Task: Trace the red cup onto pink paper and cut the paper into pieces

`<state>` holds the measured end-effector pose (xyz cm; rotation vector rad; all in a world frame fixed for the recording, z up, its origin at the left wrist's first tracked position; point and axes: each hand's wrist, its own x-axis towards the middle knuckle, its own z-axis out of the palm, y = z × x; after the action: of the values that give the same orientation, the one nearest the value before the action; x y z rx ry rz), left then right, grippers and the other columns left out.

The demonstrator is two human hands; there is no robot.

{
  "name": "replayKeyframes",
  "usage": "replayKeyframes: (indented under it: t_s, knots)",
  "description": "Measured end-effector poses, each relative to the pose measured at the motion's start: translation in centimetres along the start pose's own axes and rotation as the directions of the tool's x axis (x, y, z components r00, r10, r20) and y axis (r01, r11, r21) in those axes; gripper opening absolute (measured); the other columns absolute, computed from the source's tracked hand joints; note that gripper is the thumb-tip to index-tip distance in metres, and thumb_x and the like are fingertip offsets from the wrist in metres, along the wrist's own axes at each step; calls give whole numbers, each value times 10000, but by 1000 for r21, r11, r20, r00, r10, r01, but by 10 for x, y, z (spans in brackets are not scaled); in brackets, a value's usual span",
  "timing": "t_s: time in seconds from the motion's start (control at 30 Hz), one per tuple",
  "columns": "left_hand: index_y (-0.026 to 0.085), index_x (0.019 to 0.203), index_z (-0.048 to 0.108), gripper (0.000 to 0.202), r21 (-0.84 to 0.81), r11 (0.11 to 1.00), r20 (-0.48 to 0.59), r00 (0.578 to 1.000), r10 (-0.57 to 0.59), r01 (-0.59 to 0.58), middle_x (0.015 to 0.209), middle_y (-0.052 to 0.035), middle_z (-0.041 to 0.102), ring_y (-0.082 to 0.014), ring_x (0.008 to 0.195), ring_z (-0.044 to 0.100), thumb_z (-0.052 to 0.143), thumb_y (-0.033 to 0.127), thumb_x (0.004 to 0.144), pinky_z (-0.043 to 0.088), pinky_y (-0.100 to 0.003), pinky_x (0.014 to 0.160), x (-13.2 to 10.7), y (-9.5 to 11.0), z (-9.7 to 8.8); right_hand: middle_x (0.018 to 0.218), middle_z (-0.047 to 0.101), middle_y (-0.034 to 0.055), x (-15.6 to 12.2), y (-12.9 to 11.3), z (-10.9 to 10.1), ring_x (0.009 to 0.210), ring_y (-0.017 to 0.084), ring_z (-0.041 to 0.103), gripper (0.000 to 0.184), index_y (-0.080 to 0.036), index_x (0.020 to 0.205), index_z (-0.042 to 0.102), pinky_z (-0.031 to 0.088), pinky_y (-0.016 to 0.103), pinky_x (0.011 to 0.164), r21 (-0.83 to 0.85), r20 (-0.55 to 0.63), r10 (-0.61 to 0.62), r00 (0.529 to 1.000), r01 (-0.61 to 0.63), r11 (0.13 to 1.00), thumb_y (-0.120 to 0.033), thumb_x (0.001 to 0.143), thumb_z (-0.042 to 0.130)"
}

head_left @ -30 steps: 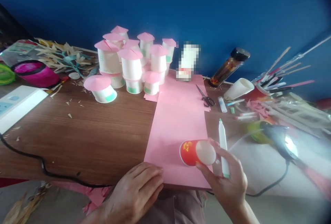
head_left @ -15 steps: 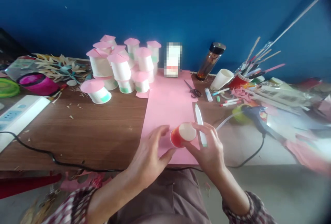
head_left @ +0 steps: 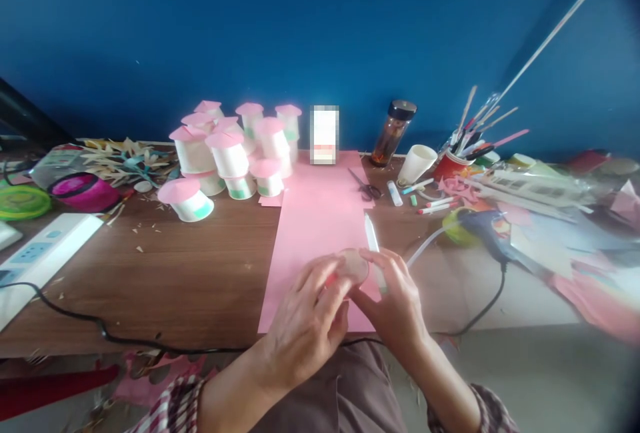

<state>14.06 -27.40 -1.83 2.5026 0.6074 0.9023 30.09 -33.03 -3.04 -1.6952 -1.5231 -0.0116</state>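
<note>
Between my hands, over the pink paper sheet (head_left: 320,219), is a small red paper cup (head_left: 356,265) with its pale round end facing up. My right hand (head_left: 397,293) grips the cup's right side between thumb and fingers. Curled over its left side, my left hand (head_left: 310,309) covers most of the red wall. A white marker (head_left: 371,233) lies at the sheet's right edge, partly hidden behind my right hand. Dark-handled scissors (head_left: 369,189) rest farther back on the sheet's edge.
At back left stand several white cups with pink paper cone tops (head_left: 230,153). A power strip (head_left: 40,256) lies far left, its black cable along the front edge. On the right are a bottle (head_left: 394,133), a white cup (head_left: 417,164), a brush-filled red cup (head_left: 453,165) and a glue gun (head_left: 483,229).
My left hand has moved right and closed over the cup, which it stood apart from before. My right hand keeps its hold. The whole view has shifted slightly.
</note>
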Motion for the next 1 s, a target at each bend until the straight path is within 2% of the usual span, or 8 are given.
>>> replayKeyframes:
  t_s: [0.1,0.23,0.37,0.53,0.7,0.87,0.93,1.0]
  knots:
    - [162,1299,354,535,-101,979,-69,981,-182,175,1282,-134,472,-237,1198,444,549,151,800,428,-412,995,2,4,3,1076,630,57,-2,0,1,1030,253,529,457,-242,1124,525,475,396,865,-5,2,4,1000,-4,1000,-234,710,719]
    - [198,1217,415,546,-89,945,-163,931,-326,315,1170,-98,569,-230,1058,548,678,281,746,487,-397,895,16,8,6,1106,621,58,-3,1,2,1046,252,521,490,-235,1149,520,471,396,882,-11,12,8,1000,-8,1000,-127,690,654]
    - [235,1122,477,444,-71,947,-92,943,-320,314,1062,-47,622,-210,980,584,686,208,731,504,-366,838,30,9,4,1079,626,56,-3,1,2,1034,246,529,464,-231,1139,526,476,390,875,-5,6,13,1000,-13,1000,-109,700,614]
    - [230,1134,470,447,-21,941,-55,939,-339,339,1018,-44,627,-215,954,582,670,189,737,505,-373,817,34,12,1,1089,619,66,-3,1,1,1035,248,535,450,-231,1146,519,488,391,862,-15,6,6,1000,-6,1000,-135,718,621]
    - [239,1029,521,310,-13,947,-25,947,-321,320,958,-34,601,-207,933,569,646,162,757,507,-361,798,34,12,0,1180,594,76,-2,9,-4,1128,275,493,517,-236,1206,476,479,425,900,-51,146,-25,989,33,998,-184,729,667]
    - [211,836,542,100,22,958,-23,958,-284,285,993,-58,586,-220,933,568,630,221,790,529,-371,766,27,9,5,1274,552,70,4,14,-38,1159,232,508,374,-242,1248,459,456,400,947,-6,188,-25,982,26,1000,-170,882,481]
    - [200,786,539,79,55,967,-71,967,-246,250,1045,-74,590,-225,923,574,616,216,798,542,-375,734,24,8,9,1236,576,83,15,12,-57,1111,229,549,341,-229,1236,480,473,383,922,34,160,-21,987,16,999,-186,900,446]
    - [187,756,535,74,110,971,-130,972,-195,210,1036,-97,611,-229,884,592,595,181,800,555,-374,687,23,7,11,1055,650,75,33,12,-72,933,210,623,256,-240,1147,543,519,350,821,32,100,29,995,-33,999,-245,905,458]
